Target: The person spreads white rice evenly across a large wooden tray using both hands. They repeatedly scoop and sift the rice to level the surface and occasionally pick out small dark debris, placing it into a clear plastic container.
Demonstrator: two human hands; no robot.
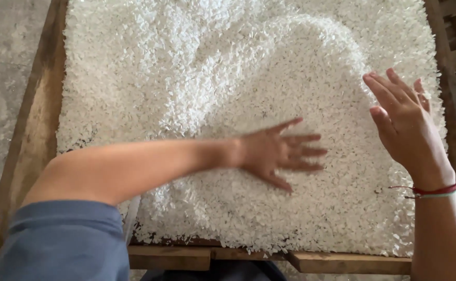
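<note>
A thick layer of white rice grains [202,78] fills a shallow wooden tray [35,135]. My left hand [280,153] lies flat on the grains near the tray's middle, fingers spread and pointing right, slightly blurred; its bare arm reaches in from a blue sleeve at lower left. My right hand [405,125] is at the right side, palm turned left and fingers apart, edge-on to the rice; a red and pale string bracelet [431,191] circles its wrist. Neither hand holds anything.
Wooden boards frame the tray on the left, right [449,78] and front [342,263]. Grey concrete floor [4,62] lies to the left. Curved ridges and smoothed patches mark the rice surface. More wooden slats show at the upper right corner.
</note>
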